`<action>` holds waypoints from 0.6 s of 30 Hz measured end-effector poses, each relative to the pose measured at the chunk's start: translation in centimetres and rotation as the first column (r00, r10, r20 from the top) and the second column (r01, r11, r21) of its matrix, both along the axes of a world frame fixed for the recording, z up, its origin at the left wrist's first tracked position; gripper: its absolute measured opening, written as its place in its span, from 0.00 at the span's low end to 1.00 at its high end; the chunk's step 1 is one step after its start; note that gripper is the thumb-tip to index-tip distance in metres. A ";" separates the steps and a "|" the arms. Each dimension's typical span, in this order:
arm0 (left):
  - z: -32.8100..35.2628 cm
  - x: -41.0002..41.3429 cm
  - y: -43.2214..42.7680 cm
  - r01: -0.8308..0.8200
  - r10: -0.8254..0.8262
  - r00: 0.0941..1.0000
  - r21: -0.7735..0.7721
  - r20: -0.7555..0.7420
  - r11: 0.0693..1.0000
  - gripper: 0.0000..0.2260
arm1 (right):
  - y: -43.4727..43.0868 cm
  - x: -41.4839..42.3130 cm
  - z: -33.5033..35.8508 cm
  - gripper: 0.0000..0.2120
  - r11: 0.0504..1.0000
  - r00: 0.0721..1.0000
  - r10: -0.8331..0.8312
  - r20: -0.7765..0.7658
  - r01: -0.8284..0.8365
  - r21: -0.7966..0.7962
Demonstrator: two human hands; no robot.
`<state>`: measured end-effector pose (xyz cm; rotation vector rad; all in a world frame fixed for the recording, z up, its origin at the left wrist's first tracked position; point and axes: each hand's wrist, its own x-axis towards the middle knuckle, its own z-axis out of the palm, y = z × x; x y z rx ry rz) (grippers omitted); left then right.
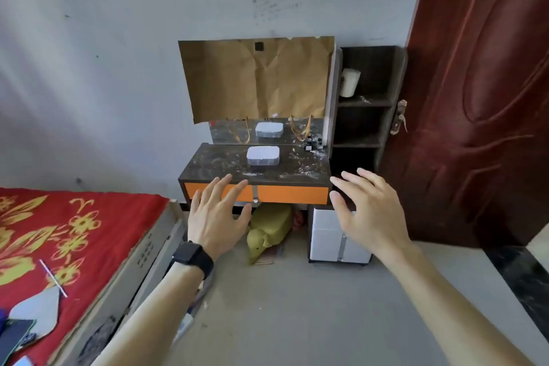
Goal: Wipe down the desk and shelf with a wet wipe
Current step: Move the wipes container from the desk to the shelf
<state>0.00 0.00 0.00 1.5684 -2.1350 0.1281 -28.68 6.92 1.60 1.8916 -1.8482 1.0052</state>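
A small dark desk with an orange drawer front stands against the wall, its top dusty with white specks. A white wet-wipe pack lies on the middle of the desktop. To the desk's right rises a dark shelf unit with a white cup on its upper level. My left hand, with a black watch on the wrist, hovers with spread fingers in front of the drawer. My right hand is held out beside the desk's right corner, fingers straight. Neither hand holds anything.
A mirror half covered by brown paper stands behind the desk. A bed with a red floral cover is at the left. Under the desk lie a green bag and a white cabinet. A dark red door fills the right.
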 end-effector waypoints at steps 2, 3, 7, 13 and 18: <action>0.1 0.5 -3.8 -0.014 0.014 1.000 0.046 -0.008 0.999 0.25 | -3.3 0.1 0.2 0.19 0.999 0.999 -0.011 0.034 0.010 0.033; 0.0 0.7 -6.0 -0.016 0.016 1.000 0.054 -0.005 0.998 0.24 | -5.2 0.1 0.2 0.19 0.999 0.999 -0.020 0.034 0.018 0.047; -0.4 1.4 -14.0 -0.015 0.016 1.000 0.053 -0.014 0.998 0.24 | -12.0 0.1 -0.6 0.19 0.997 0.999 -0.044 0.027 0.042 0.061; -2.5 0.9 -23.9 -0.029 0.035 0.997 0.098 -0.068 0.995 0.21 | -20.9 -0.5 -3.2 0.18 0.996 0.996 -0.036 0.076 0.029 0.087; -5.2 -0.5 -32.7 -0.027 0.034 0.998 0.153 -0.045 0.988 0.20 | -29.7 -2.0 -6.6 0.18 0.985 0.994 -0.039 0.107 0.020 0.174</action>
